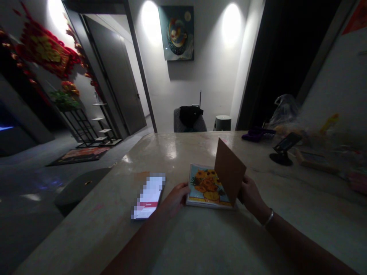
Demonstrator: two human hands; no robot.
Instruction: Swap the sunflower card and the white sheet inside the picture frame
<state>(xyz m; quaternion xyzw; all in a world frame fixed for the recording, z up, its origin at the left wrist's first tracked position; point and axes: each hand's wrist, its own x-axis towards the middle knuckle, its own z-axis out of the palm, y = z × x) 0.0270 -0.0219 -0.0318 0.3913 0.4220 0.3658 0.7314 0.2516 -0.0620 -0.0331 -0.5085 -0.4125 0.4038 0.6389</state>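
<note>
A square sunflower picture (205, 187) with a pale border lies flat on a polished stone-like tabletop (195, 238). My left hand (174, 199) grips its left edge. My right hand (250, 194) holds the lower right edge of a brown cardboard sheet (229, 170), which stands tilted up over the picture's right part and hides it. A smartphone (148, 196) with a pixelated screen lies just left of my left hand, not touching it.
A black phone stand (282, 152), a purple object (256, 134) and a plastic bag (283, 112) stand along the table's far right. The table's left edge drops to a dark floor. Beyond the far edge stands a grey chair (190, 120) with black cloth on it.
</note>
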